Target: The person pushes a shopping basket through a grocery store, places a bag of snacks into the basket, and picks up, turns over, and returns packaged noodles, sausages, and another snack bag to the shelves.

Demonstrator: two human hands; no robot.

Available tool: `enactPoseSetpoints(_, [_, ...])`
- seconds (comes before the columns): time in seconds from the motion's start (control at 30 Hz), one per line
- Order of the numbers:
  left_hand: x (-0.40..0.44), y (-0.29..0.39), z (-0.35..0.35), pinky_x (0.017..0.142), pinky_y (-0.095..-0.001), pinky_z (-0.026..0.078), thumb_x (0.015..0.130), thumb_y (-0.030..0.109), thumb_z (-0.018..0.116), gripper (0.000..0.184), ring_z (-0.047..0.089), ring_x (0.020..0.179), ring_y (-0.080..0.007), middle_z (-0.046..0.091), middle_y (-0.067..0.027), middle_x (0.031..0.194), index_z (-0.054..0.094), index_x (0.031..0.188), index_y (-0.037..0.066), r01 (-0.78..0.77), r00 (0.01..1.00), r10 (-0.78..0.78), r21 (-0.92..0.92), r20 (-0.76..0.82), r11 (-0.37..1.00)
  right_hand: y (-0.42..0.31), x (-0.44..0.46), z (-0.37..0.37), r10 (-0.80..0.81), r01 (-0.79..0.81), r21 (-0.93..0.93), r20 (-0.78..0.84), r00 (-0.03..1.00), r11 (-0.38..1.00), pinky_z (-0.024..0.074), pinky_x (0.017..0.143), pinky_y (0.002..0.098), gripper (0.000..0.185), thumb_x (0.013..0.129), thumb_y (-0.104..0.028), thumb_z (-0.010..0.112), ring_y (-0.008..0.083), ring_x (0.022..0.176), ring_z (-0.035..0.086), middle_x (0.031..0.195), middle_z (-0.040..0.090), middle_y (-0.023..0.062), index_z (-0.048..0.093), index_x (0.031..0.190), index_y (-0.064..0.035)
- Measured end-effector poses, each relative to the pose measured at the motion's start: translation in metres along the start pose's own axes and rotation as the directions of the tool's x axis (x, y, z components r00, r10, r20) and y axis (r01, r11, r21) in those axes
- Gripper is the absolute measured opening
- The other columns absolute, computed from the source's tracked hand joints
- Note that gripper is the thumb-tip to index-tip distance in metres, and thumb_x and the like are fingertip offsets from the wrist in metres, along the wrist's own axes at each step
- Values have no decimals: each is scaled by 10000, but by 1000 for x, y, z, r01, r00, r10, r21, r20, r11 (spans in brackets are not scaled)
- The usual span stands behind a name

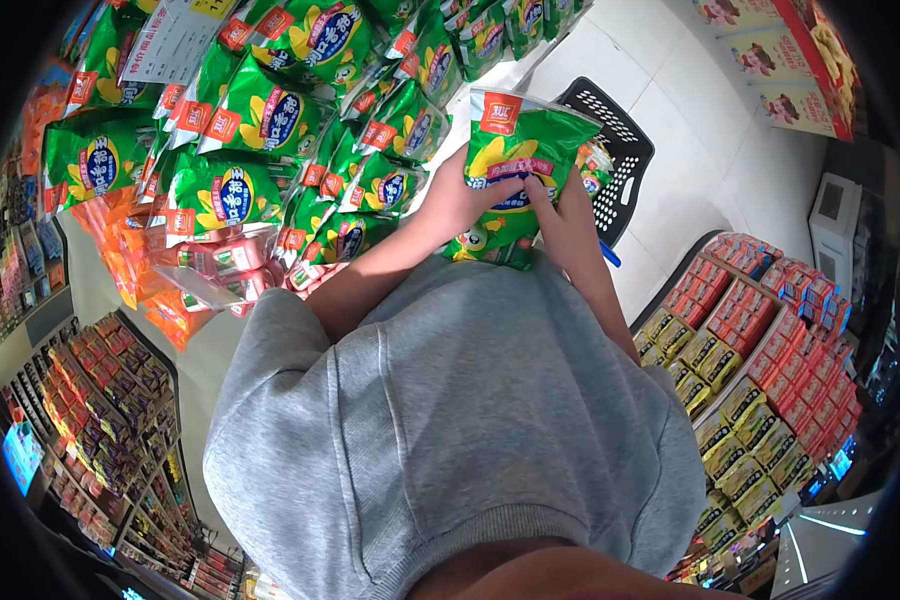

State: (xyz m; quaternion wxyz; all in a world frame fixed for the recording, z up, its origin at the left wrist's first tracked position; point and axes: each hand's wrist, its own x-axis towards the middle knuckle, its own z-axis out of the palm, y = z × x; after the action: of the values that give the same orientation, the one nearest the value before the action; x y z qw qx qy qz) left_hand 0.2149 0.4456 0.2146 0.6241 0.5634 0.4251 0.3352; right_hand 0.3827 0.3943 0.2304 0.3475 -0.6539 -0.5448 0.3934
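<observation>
In front of my chest is a green snack bag (525,135) with a red logo patch, yellow shapes and a blue oval label. It stands roughly upright, its printed face toward me. My left hand (475,200) is closed on the bag's left side, with the thumb across the front. On the opposite side my right hand (560,215) grips it too, thumb pressed on the front near the other thumb. The fingers behind the bag are hidden. To the left, many matching green bags (270,115) are heaped on a display.
A black shopping basket (625,150) with a packet in it is beyond my right hand, above the white tiled floor (705,100). Orange packages (120,240) and pink packs (240,255) are at the left. Shelves of red boxes (745,315) and yellow packs (755,440) stand right.
</observation>
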Motion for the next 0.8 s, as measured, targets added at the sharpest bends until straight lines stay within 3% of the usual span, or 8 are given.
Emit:
enactPoseSetpoints(0.13, [3, 1, 1, 863, -299, 499, 828, 108, 732, 418, 636, 989, -154, 671, -97, 1093, 563, 1197, 11, 22, 999, -24, 44, 36, 999, -1, -4, -3, 92, -94, 116, 23, 995, 989, 489, 777, 424, 439, 936, -305, 566, 380, 926, 648, 1006, 659, 236, 483, 1183, 49])
enactPoseSetpoints(0.17, [4, 2, 2, 865, -300, 497, 833, 111, 727, 413, 636, 990, -155, 670, -97, 1097, 562, 1199, 12, 38, 998, -39, 35, 39, 999, 4, -3, -3, 101, -102, 37, 25, 995, 994, 484, 778, 445, 446, 938, -323, 561, 396, 899, 650, 957, 674, 227, 491, 1187, 40])
enactPoseSetpoints(0.4, [11, -3, 4, 871, -294, 481, 925, 134, 621, 322, 605, 989, -128, 654, -84, 1101, 559, 1209, -2, 15, 996, -13, -22, 83, 1000, 4, 2, -10, 154, -154, -28, 32, 987, 988, 481, 776, 455, 459, 942, -350, 542, 405, 900, 639, 960, 667, 233, 499, 1189, 35])
enactPoseSetpoints(0.8, [22, -3, 15, 905, -292, 467, 941, 191, 609, 393, 590, 1032, -139, 629, -91, 1159, 506, 1269, -1, 96, 984, -72, -142, 165, 985, 10, 1, -20, 160, -158, 60, -34, 987, 986, 483, 824, 434, 456, 948, -359, 530, 393, 960, 645, 1016, 669, 225, 496, 1231, -4])
